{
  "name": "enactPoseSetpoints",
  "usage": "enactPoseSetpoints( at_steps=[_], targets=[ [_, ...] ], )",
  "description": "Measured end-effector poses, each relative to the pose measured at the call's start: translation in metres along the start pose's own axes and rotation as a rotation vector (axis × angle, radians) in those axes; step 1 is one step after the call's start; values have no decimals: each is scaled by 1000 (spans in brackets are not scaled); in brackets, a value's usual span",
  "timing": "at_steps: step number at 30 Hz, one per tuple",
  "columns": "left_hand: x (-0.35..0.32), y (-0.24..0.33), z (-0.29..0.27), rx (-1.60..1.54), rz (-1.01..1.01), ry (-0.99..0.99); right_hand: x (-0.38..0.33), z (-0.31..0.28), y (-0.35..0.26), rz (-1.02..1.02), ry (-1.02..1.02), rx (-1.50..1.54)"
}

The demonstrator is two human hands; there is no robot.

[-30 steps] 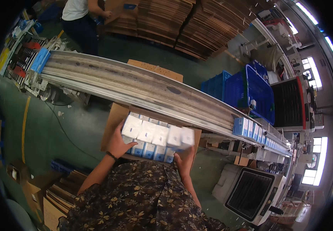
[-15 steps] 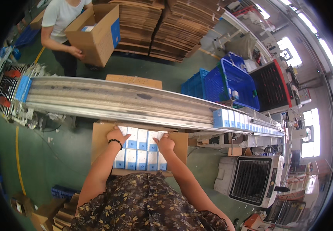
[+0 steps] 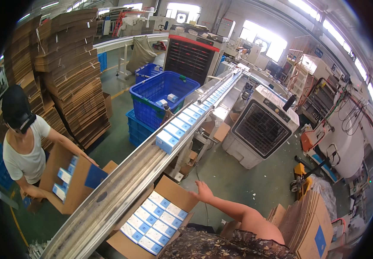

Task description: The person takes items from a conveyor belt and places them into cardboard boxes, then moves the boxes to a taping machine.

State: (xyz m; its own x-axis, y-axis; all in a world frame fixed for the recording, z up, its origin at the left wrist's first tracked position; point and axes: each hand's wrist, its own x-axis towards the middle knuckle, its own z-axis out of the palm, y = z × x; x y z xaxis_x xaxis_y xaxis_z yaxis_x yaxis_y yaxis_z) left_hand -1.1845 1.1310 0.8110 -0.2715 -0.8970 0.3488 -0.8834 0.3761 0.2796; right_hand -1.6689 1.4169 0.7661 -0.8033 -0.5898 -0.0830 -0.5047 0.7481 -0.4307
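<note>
My right hand point(image 3: 203, 192) is open, its fingers spread beside the raised flap of an open carton point(image 3: 177, 193); whether it touches the flap I cannot tell. Rows of small white-and-blue boxes point(image 3: 155, 221) are packed side by side in that carton, below the conveyor. My left hand is out of view. On the conveyor point(image 3: 117, 175) a long line of similar boxes point(image 3: 178, 124) runs toward the far end. Across the conveyor, another person point(image 3: 25, 149) holds a tilted carton point(image 3: 72, 190) with a few such boxes inside.
Blue plastic crates point(image 3: 162, 90) stand beyond the conveyor, a few boxes in the upper one. Tall stacks of flattened cardboard point(image 3: 72, 77) rise at the far left. A large air cooler point(image 3: 262, 125) stands to the right, and folded cartons point(image 3: 307, 226) lean near my right elbow.
My view has swung to the right. Both hands have come off the boxes in the carton; the left has gone out of view. The other person's carton now tips toward me.
</note>
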Motion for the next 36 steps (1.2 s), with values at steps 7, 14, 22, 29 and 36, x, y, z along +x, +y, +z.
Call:
enactPoseSetpoints(
  at_steps=[7,14,22,29,36],
  targets=[
    [-19,126,78,-22,860,-407,-58,40,-60,-1157,-711,-349],
    [72,217,48,-153,339,-715,58,29,-105,-634,-401,-178],
    [-69,206,57,179,150,-450,35,72,-53,-323,-588,1074],
    [-67,138,110,-140,-940,-323,15,26,-79,-661,-546,681],
    [-45,49,91,-386,-1285,-361,51,164,-56,804,-502,877]
  ],
)
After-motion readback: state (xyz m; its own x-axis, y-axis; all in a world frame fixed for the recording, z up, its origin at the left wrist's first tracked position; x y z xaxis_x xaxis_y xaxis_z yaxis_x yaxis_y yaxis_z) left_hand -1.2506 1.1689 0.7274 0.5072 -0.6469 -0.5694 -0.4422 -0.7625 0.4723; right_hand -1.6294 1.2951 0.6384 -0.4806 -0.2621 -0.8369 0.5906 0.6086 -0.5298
